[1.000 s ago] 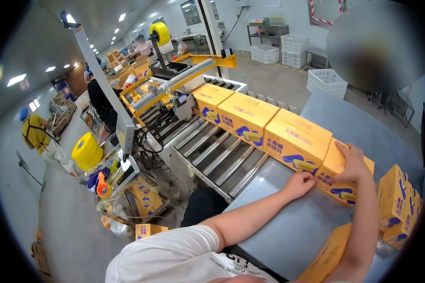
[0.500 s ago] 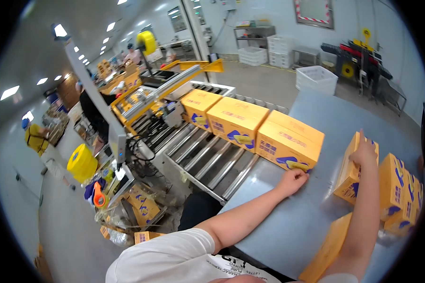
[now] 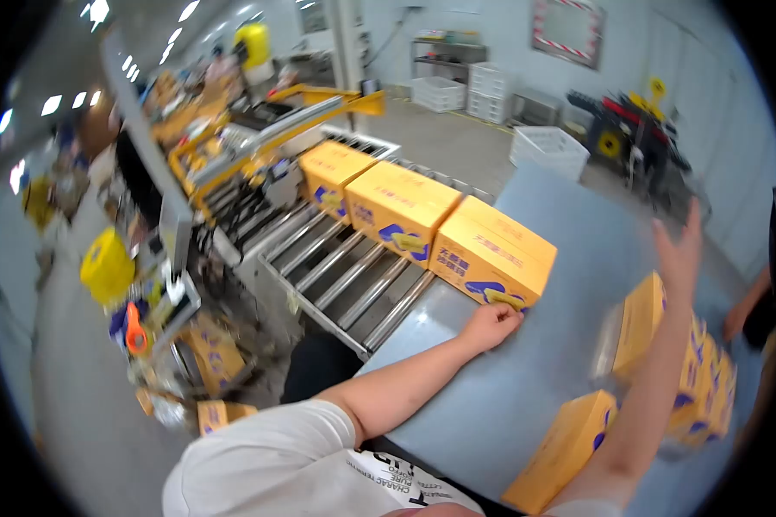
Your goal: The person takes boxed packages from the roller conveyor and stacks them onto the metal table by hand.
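My left hand rests with curled fingers on the metal table, against the lower near edge of a yellow-orange carton with blue print. That carton is the nearest in a row with a middle carton and a far carton. On the right, my right hand is raised, fingers apart and slightly blurred, above an upright carton. My right forearm partly covers that carton. Several more cartons are grouped beyond the forearm, and a narrow carton lies close to my body.
A roller conveyor adjoins the table, leading toward a yellow-framed machine. Behind the table stands a white crate. Another person's arm reaches in at the right edge. A yellow roll and an orange-handled tool are left.
My right hand has come off the upright carton, lifting with its fingers spread. My left hand keeps its place at the row's nearest carton. The view has shifted right, and another person's arm now shows.
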Motion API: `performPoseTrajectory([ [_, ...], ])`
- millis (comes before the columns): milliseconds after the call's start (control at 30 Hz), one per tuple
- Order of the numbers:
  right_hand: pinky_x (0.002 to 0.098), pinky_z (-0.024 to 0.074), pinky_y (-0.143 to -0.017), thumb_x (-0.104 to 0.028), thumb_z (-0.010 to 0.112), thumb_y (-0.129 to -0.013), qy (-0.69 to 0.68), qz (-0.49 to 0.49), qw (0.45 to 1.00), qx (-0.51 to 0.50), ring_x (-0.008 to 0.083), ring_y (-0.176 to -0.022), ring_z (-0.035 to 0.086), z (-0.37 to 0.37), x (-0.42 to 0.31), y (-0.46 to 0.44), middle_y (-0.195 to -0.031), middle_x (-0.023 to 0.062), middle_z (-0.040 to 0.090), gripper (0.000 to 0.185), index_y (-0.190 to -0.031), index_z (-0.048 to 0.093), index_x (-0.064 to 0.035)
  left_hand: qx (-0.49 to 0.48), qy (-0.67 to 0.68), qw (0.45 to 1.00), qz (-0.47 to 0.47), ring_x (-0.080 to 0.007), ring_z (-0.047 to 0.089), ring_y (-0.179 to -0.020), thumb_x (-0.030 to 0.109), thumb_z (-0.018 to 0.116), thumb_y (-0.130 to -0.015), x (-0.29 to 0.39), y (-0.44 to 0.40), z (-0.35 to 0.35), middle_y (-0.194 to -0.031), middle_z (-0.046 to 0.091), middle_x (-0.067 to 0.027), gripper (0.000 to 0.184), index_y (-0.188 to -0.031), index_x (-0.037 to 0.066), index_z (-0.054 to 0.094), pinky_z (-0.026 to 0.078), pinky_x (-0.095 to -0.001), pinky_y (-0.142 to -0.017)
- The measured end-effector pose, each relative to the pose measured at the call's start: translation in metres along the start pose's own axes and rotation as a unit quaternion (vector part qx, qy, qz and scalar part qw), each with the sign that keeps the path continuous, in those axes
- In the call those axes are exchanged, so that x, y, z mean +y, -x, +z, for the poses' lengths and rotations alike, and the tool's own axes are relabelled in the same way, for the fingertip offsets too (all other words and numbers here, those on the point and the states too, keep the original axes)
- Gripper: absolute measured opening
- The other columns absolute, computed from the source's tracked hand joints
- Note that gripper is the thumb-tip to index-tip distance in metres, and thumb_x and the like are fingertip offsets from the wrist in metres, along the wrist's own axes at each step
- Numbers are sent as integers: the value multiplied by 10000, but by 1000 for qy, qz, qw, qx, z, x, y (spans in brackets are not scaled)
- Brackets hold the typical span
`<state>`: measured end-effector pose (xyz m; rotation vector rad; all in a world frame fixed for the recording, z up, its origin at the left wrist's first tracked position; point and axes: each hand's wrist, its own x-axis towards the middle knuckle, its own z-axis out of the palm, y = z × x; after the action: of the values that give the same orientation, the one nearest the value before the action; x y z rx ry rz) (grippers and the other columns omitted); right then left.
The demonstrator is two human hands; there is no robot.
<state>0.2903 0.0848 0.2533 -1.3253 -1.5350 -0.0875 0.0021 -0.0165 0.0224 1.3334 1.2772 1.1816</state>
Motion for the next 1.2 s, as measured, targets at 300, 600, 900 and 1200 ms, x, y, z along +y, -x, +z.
performPoseTrajectory([
  [300, 361, 414, -1068, -246, 437, -1016, -350, -548, 746, -141, 249, -1276, 527, -132, -232, 131, -1364, 167, 539, 477, -1397, 451, 41, 42, -19, 998, 47, -151, 617, -670, 284, 689, -887, 0, 3, 0, -700, 663, -58, 260, -809, 36, 679, 483, -323, -617],
  [600, 367, 409, -1074, -221, 449, -1003, -362, -527, 743, -198, 248, -1280, 523, -101, -269, 175, -1368, 165, 540, 463, -1387, 463, 38, 29, -37, 999, 26, -226, 649, -681, 316, 679, -869, -4, 0, 0, -752, 692, -71, 258, -827, 62, 686, 498, -364, -629],
  [900, 373, 404, -1079, -197, 462, -990, -371, -517, 746, -199, 247, -1285, 520, -102, -265, 176, -1373, 163, 541, 451, -1377, 475, 35, 35, -21, 998, 42, -142, 599, -621, 277, 695, -887, -8, 0, 1, -689, 663, -54, 250, -813, 39, 682, 474, -302, -590],
  [1200, 380, 398, -1084, -172, 474, -977, -373, -511, 749, -196, 246, -1290, 517, -101, -266, 181, -1378, 162, 542, 440, -1366, 487, 32, 15, 3, 1000, 19, -131, 586, -584, 268, 675, -901, -4, 0, 0, -647, 643, -35, 262, -784, 34, 663, 461, -302, -560],
])
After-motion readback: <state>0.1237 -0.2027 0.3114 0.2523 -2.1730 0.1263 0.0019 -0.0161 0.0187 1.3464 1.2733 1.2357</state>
